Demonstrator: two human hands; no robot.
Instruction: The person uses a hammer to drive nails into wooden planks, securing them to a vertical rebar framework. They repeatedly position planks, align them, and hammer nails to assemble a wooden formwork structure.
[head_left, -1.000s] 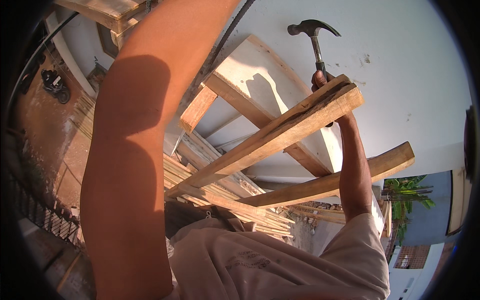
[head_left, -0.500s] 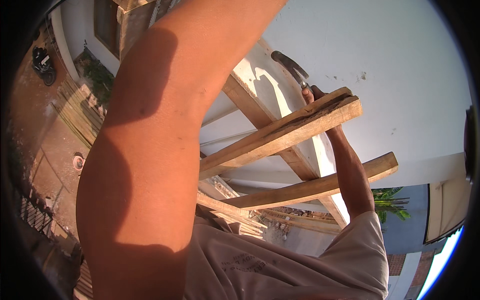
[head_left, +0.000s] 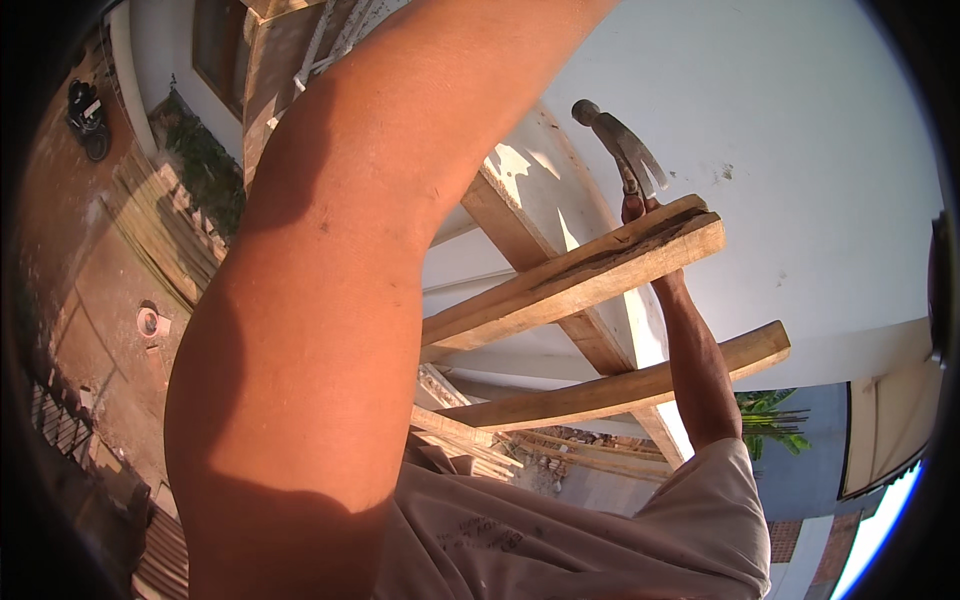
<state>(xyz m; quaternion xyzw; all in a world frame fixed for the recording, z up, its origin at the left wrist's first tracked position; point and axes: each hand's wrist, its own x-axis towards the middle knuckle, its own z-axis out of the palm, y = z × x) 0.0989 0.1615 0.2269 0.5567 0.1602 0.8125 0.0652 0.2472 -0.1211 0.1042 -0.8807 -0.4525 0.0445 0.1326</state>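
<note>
Wooden planks and a raised hammer fill this view, but nearest the camera is the person's left arm (head_left: pixel 330 300), a broad bare forearm that rises from the lower edge and runs out past the top of the frame. The left hand is cut off there, so what it holds, and whether it is open or closed, cannot be told. A pale shirt (head_left: pixel 580 530) covers the shoulders at the bottom.

Further off, the right forearm reaches up behind a rough plank (head_left: pixel 590 275) that slants across the middle. The right hand (head_left: pixel 634 208) shows only as a sliver above the plank's edge, closed round the handle of a claw hammer (head_left: pixel 617 145), whose steel head stands up against the white wall (head_left: pixel 780 130). A second plank (head_left: pixel 640 385) lies lower, well apart from the first, and a slanting beam (head_left: pixel 540 270) runs behind both.

By the look of it, the step in hand is a hammer stroke with the tool lifted; the next move would call for a true downward blow, though no nail or target can be made out. Far below lie reddish ground (head_left: pixel 90 300), stacked timber (head_left: pixel 160 230) and a parked motorcycle (head_left: pixel 85 115), small and bent by the lens.
</note>
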